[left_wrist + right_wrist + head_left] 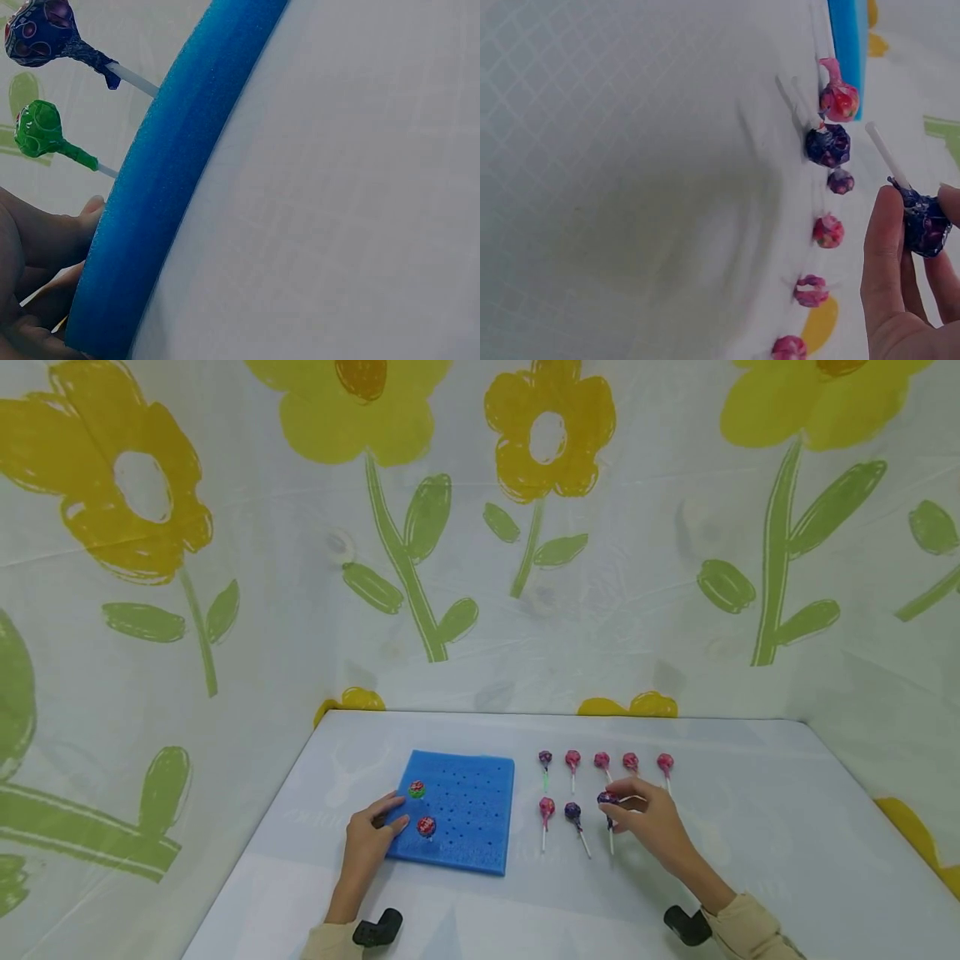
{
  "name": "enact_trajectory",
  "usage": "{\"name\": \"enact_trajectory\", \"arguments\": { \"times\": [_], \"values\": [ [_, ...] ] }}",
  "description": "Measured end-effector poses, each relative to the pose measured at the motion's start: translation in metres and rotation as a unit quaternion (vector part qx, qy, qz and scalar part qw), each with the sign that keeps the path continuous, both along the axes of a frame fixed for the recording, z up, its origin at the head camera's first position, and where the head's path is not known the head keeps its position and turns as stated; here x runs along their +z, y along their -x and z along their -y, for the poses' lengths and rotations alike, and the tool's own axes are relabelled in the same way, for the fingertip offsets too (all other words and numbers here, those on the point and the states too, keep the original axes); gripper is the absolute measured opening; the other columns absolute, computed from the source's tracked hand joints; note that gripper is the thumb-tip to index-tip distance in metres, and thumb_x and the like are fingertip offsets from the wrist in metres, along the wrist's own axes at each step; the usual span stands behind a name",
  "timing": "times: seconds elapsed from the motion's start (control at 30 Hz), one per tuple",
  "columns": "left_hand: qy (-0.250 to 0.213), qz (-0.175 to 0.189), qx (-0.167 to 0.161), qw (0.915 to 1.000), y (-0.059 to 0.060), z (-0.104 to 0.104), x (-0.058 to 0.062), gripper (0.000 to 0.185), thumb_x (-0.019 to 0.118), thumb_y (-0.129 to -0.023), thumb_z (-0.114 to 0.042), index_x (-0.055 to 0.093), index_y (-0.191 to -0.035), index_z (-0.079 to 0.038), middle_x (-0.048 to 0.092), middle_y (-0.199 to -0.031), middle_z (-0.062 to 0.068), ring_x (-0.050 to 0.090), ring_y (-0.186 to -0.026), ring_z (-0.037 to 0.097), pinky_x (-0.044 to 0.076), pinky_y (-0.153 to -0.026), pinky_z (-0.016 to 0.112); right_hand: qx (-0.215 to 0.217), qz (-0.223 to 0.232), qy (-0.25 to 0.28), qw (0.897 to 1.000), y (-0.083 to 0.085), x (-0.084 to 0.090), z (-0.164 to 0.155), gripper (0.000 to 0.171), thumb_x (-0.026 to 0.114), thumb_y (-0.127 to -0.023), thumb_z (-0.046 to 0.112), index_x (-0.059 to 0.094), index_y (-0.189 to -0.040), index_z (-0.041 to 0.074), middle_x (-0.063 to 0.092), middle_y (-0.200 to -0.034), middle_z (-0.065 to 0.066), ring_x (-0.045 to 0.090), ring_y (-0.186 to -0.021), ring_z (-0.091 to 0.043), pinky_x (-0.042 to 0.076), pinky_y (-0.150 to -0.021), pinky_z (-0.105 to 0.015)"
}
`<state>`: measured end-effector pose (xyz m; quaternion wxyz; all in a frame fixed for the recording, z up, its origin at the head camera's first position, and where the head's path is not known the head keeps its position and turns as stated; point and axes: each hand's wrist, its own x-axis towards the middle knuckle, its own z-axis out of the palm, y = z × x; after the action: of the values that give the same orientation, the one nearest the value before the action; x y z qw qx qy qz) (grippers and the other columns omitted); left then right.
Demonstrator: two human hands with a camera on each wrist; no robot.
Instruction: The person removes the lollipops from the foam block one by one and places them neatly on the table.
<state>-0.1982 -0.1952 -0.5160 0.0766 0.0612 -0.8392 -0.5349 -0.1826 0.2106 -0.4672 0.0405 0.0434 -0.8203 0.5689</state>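
My left hand [367,842] rests at the left edge of a blue foam board [468,814] dotted with small holes, thumb and finger touching its top. Two lollipops stand stuck in the board near that hand: a green-wrapped lollipop [39,129] and a dark blue one [41,34], whose top looks red from above. With thumb and fingers my right hand [654,822] pinches a dark purple lollipop [925,225] by its wrapped head. Its white stick points down toward the table in the head view. Beside it lie another purple lollipop [573,812] and a pink lollipop [547,808].
A back row of lollipops lies beyond the right hand, from a small purple one [545,757] to a pink one [665,762] at the right. Everything is on a white table [300,827]. A flower-printed curtain [637,635] hangs behind and at the sides.
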Motion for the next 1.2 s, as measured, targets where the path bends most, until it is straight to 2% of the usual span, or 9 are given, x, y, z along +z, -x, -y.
{"name": "enact_trajectory", "arguments": {
  "times": [0.2, 0.4, 0.67, 0.93, 1.2],
  "values": [
    [0.004, 0.001, 0.004, 1.0000, 0.000, 0.000, 0.001, 0.034, 0.069, -0.084, -0.004, 0.067, -0.118, -0.004, 0.055, -0.133, 0.011, 0.045, -0.128, 0.031, 0.039, -0.102, 0.046, -0.025, 0.057, -0.009, 0.998, 0.001, -0.006, -0.002, 0.036, 0.073, -0.083, 0.014, 0.062, -0.112, -0.003, 0.064, -0.101, -0.014, 0.065, -0.082, -0.023, 0.056, -0.064, -0.028],
    [0.002, 0.002, 0.004, 1.0000, 0.000, 0.000, 0.000, 0.034, 0.069, -0.084, -0.004, 0.067, -0.117, -0.004, 0.055, -0.133, 0.011, 0.045, -0.128, 0.032, 0.039, -0.101, 0.046, -0.050, 0.079, -0.032, 0.995, 0.002, -0.014, -0.005, 0.032, 0.071, -0.084, 0.013, 0.062, -0.110, -0.003, 0.063, -0.100, -0.013, 0.062, -0.081, -0.021, 0.056, -0.064, -0.027],
    [-0.003, 0.004, 0.006, 1.0000, 0.000, 0.000, 0.000, 0.033, 0.069, -0.083, -0.004, 0.067, -0.117, -0.005, 0.056, -0.133, 0.010, 0.047, -0.126, 0.031, 0.040, -0.100, 0.046, -0.080, 0.123, -0.057, 0.988, 0.008, -0.027, -0.007, 0.030, 0.071, -0.083, 0.013, 0.063, -0.108, -0.003, 0.063, -0.092, -0.010, 0.059, -0.070, -0.017, 0.055, -0.058, -0.028],
    [-0.003, -0.002, 0.004, 1.0000, 0.000, -0.002, -0.001, 0.033, 0.069, -0.083, -0.003, 0.068, -0.116, -0.004, 0.056, -0.132, 0.011, 0.046, -0.127, 0.032, 0.040, -0.101, 0.046, -0.081, 0.104, -0.097, 0.986, 0.012, -0.032, -0.007, 0.030, 0.072, -0.081, 0.010, 0.062, -0.105, -0.004, 0.062, -0.091, -0.012, 0.060, -0.065, -0.017, 0.055, -0.055, -0.027],
    [-0.007, -0.005, 0.006, 0.9999, -0.001, -0.001, 0.000, 0.032, 0.069, -0.083, -0.003, 0.068, -0.116, -0.003, 0.056, -0.132, 0.012, 0.046, -0.127, 0.031, 0.040, -0.101, 0.045, -0.069, 0.091, -0.122, 0.986, 0.013, -0.028, -0.007, 0.032, 0.073, -0.081, 0.010, 0.060, -0.107, -0.005, 0.061, -0.092, -0.013, 0.058, -0.065, -0.017, 0.055, -0.055, -0.028]
  ]
}}
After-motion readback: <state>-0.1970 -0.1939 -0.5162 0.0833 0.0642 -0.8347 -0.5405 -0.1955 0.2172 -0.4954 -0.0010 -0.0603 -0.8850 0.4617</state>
